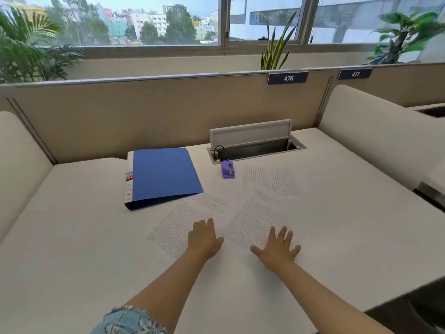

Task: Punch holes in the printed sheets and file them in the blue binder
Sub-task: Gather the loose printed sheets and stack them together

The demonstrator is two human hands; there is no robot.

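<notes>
Open cable hatch (250, 136), window plants (277, 49)

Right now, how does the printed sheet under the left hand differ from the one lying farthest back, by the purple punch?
The near-left sheet lies turned at an angle; the far sheet lies nearly square to the desk edge. The left hand rests flat on the near-left sheet; nothing touches the far sheet. The near-left sheet's far corner reaches the blue binder; the far sheet lies apart from it, right of the purple punch. Both lie flat, printed side up.
</notes>
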